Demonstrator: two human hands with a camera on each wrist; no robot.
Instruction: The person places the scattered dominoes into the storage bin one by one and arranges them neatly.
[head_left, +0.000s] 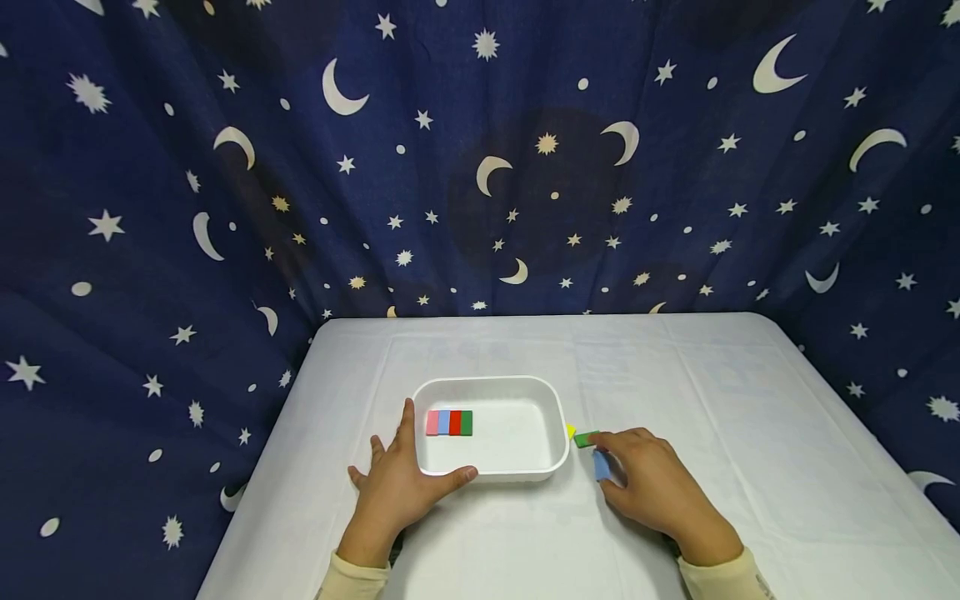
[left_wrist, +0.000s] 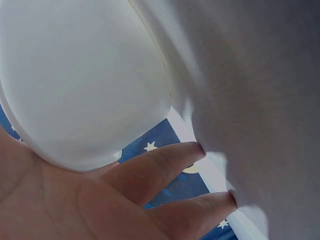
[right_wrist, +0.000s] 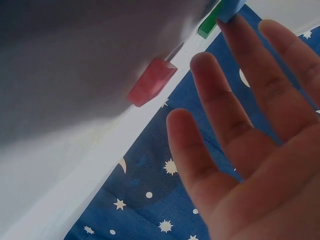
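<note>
My left hand (head_left: 397,492) rests against the near left corner of a white tray (head_left: 491,478), index finger along the left side and thumb along the front wall. In the left wrist view, the tray's wall (left_wrist: 85,85) lies against the palm, with two straight fingers beside it. To the tray's right, my right hand (head_left: 652,479) pinches a small blue block (head_left: 602,465) between thumb and fingers. A green block (head_left: 586,439) lies by the index fingertip. Under the hand, in the right wrist view, is a pinkish-red block (right_wrist: 152,82), hidden from the head view.
Inside the tray, a pink block (head_left: 432,422), a light blue block (head_left: 444,422), a red block (head_left: 455,422) and a green block (head_left: 467,422) stand side by side at the left. A yellow piece (head_left: 571,431) peeks out by the tray's right wall. Star-patterned curtain (head_left: 480,208) surrounds the white-covered table (head_left: 750,400).
</note>
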